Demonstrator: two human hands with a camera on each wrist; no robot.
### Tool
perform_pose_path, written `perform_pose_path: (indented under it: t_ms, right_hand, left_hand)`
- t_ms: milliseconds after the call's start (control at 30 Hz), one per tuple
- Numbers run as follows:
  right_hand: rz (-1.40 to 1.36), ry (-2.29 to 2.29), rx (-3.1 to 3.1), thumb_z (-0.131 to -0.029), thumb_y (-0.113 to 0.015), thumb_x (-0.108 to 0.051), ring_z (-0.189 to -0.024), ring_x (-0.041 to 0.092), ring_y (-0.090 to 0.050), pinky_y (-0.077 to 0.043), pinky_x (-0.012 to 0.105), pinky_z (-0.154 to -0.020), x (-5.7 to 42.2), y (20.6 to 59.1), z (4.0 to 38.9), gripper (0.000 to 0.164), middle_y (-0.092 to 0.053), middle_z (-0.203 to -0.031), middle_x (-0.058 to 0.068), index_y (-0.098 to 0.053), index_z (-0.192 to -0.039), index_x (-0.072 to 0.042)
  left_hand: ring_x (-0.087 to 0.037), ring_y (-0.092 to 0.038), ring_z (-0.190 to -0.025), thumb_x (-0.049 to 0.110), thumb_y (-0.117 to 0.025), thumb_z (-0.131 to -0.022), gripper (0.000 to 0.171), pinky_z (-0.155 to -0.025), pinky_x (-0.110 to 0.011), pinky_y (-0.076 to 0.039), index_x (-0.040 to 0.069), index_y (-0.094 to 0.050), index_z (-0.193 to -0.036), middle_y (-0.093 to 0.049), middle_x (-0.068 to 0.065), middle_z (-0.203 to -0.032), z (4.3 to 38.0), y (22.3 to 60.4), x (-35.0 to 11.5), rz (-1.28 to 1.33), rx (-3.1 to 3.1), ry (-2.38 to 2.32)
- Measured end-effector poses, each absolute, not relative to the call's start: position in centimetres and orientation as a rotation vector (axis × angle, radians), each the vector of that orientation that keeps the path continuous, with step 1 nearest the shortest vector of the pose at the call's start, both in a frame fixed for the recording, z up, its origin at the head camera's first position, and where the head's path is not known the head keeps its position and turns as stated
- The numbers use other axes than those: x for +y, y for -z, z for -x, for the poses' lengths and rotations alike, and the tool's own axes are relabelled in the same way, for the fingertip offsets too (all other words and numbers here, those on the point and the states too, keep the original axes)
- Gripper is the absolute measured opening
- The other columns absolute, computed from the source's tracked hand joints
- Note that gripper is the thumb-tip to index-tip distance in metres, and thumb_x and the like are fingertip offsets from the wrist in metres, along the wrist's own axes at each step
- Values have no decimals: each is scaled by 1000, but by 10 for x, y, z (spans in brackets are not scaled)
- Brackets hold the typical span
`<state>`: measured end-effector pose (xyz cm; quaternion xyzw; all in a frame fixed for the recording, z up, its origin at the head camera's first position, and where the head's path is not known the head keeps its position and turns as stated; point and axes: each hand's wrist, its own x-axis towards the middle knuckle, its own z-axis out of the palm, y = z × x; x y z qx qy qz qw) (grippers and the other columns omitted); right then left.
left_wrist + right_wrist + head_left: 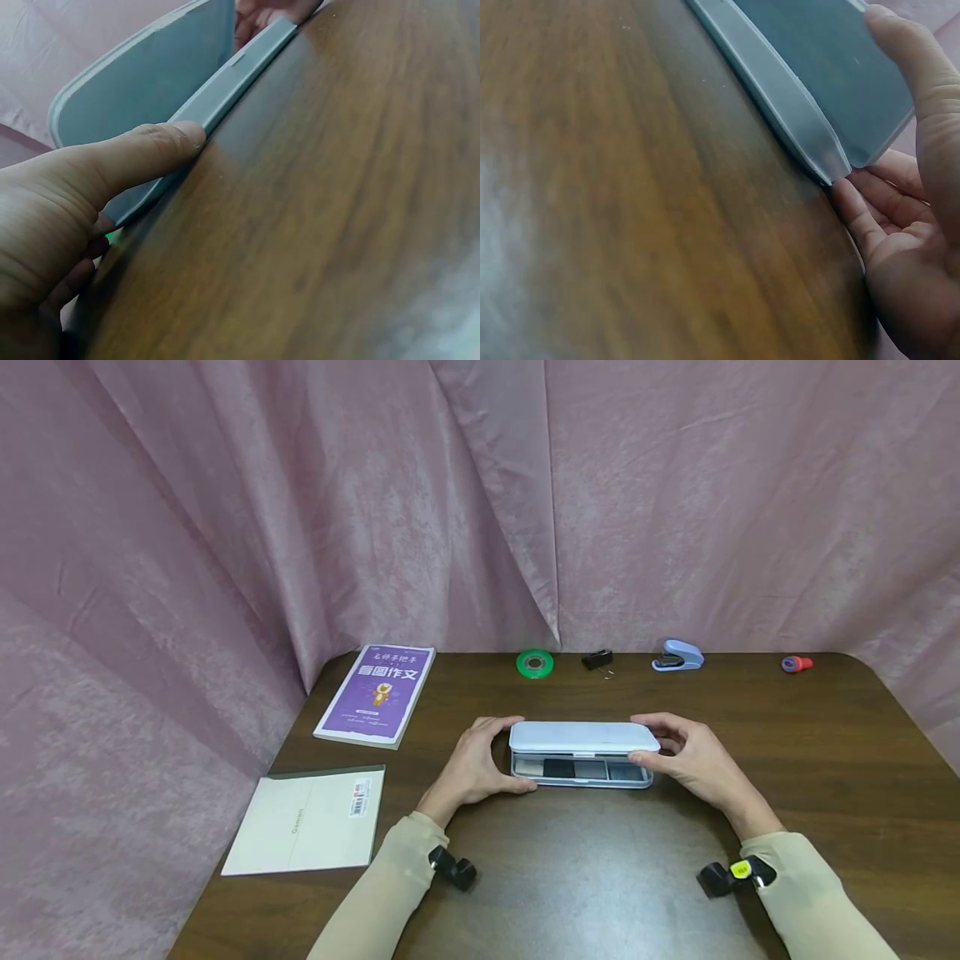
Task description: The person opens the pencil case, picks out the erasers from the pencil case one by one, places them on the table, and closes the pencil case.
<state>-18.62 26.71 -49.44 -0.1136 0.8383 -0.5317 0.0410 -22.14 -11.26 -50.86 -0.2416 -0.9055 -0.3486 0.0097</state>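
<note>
A light blue pencil case (582,782) lies on the table, its lid (573,737) raised partway so the compartments show under it. My left hand (477,762) holds the case's left end, with the thumb (161,146) along the front edge of the base. My right hand (693,757) is at the right end. Its thumb (904,37) touches the front edge of the lid, while other fingers (855,214) sit low against the end of the base. A dark piece (558,768) shows inside a compartment; its kind is unclear.
Behind the case stand a green tape roll (535,664), a black binder clip (597,659), a blue stapler (677,656) and a small red-and-blue item (797,664). To the left lie a purple book (375,693) and a pale notebook (303,822). A pink curtain (450,510) hangs behind the table.
</note>
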Motion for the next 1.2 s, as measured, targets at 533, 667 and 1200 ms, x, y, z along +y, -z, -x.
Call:
perform_pose_path:
  t_ms: [533,667,1200]
  right_hand:
    - [159,1521,2724,-114,-62,-48,-114,15,-70,-48,20,-94,255,487,191,51,-79,-131,14,-72,-146,-8]
    - [129,1589,2685,-116,-56,-47,-105,15,-74,-46,17,-94,254,486,193,59,-79,-127,21,-68,-146,2]
    - [75,1788,2533,-122,-40,-43,-101,7,-74,-61,21,-87,255,487,203,66,-71,-136,34,-61,-148,14]
  left_hand:
    - [-21,-64,-138,45,-108,-70,85,-120,-45,-49,17,-73,-142,-75,5,-139,219,504,-127,660,-2788,1267]
    - [-19,-64,-136,44,-109,-70,83,-119,-44,-50,19,-73,-140,-75,7,-139,220,505,-126,657,-2786,1296]
    - [-21,-61,-143,46,-106,-75,84,-122,-47,-48,30,-69,-149,-69,7,-150,221,504,-126,697,-2830,1290]
